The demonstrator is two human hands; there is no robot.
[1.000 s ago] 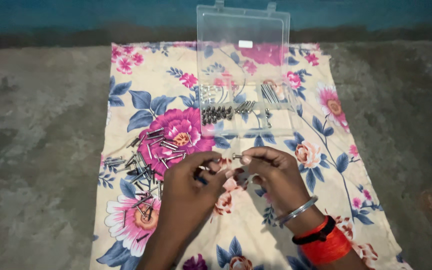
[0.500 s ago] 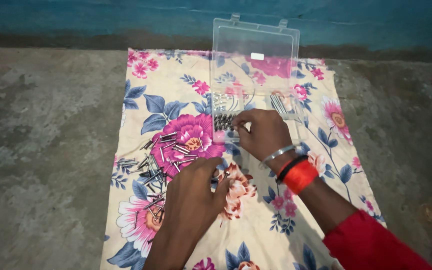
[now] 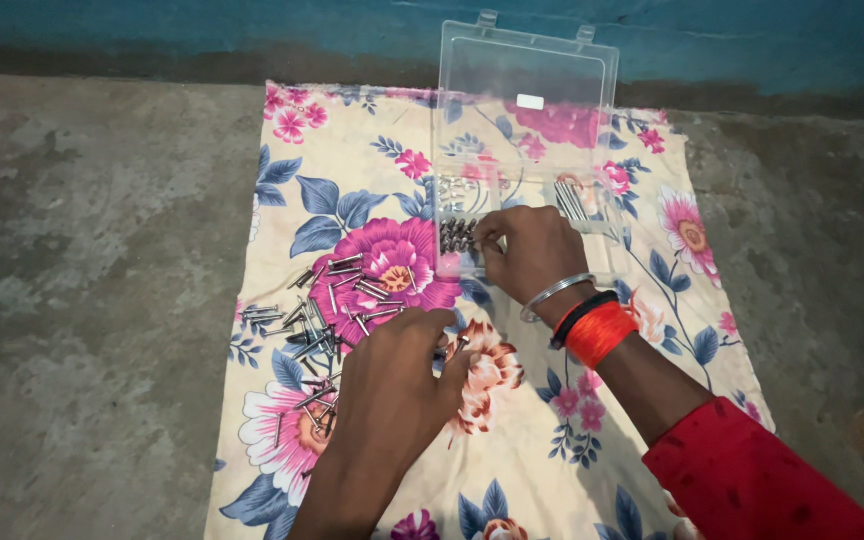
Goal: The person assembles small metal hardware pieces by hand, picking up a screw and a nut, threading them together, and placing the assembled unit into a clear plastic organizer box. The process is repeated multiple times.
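Reaching my right hand (image 3: 532, 250) into the clear plastic organizer box (image 3: 527, 150), fingertips pinched over a middle compartment right beside the row of dark screws (image 3: 457, 237), though I can't tell if anything's actually in the pinch. My left hand (image 3: 397, 385) rests on the floral cloth (image 3: 352, 160), fingers curled loosely around a small screw (image 3: 460, 344), with the loose pile of screws (image 3: 317, 320) just to its left.

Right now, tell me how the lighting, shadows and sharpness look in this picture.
Head view: dim, bluish light, brightest on the floral cloth; the floor fades dark toward the edges. Soft shadow lies beside the right hand and its arm. The clear box shows faint glare on its lid. Screws look slightly soft; the left hand is fairly sharp.
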